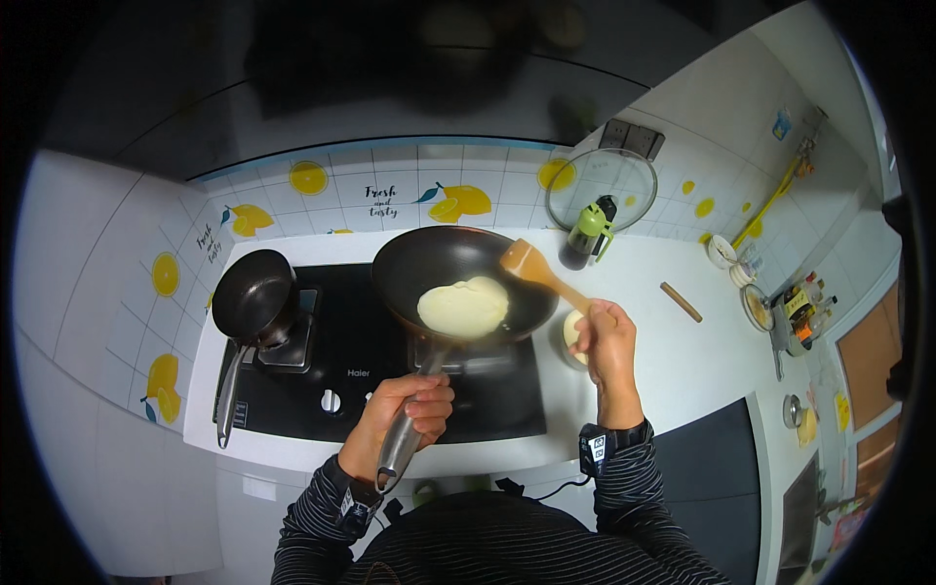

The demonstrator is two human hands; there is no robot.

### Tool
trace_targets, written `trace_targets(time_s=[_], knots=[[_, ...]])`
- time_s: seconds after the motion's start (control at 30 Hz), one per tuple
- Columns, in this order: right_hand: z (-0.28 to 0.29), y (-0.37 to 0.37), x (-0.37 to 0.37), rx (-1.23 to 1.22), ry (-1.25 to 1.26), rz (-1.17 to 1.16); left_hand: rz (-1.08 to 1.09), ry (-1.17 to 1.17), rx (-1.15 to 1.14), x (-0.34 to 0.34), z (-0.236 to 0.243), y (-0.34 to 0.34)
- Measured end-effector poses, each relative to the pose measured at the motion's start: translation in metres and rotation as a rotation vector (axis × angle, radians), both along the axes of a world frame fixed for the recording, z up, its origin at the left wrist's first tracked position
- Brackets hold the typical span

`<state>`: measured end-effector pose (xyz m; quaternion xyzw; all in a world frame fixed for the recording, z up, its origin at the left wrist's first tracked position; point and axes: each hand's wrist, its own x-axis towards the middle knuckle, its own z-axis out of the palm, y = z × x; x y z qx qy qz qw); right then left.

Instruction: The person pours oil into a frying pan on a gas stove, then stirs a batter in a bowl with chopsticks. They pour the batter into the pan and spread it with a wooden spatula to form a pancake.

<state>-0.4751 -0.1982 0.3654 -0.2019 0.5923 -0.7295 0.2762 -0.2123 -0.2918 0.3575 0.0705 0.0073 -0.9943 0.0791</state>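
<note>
My left hand (408, 414) is wrapped round the metal handle of a dark wok (400, 268), which is over the right side of the black gas hob (497, 390). Inside the wok lies a pale yellow, roughly oval pancake (463, 308). My right hand (609, 341) grips a wooden spatula (538, 268) by its handle. The spatula's broad blade is at the wok's right inner wall, apart from the pancake. Partly hidden behind my right hand, a small bowl with pale contents (573, 336) stands on the counter.
A small dark pan (255, 292) rests at the hob's left, its handle jutting toward the front edge. Behind the bowl are a green-topped oil bottle (588, 232) and a glass lid (624, 180) against the wall. A brown stick (681, 302) lies on the white counter (673, 361). Bottles (809, 312) stand far right.
</note>
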Motion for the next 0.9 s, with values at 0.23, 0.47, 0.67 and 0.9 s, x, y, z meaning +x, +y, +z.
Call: trace_targets(time_s=[0.23, 0.47, 0.67, 0.9], knots=[[-0.001, 0.002, -0.003, -0.016, 0.014, -0.029, 0.018, 0.065, 0.073, 0.001, -0.009, 0.004], [-0.002, 0.001, -0.003, -0.010, 0.058, -0.025, 0.033, 0.135, 0.078, 0.006, -0.023, 0.006], [-0.002, 0.002, -0.003, -0.017, 0.093, -0.029, 0.040, 0.171, 0.051, 0.010, -0.031, 0.006], [0.008, 0.006, 0.002, -0.016, 0.144, -0.056, 0.032, 0.258, 0.001, 0.014, -0.043, 0.008]])
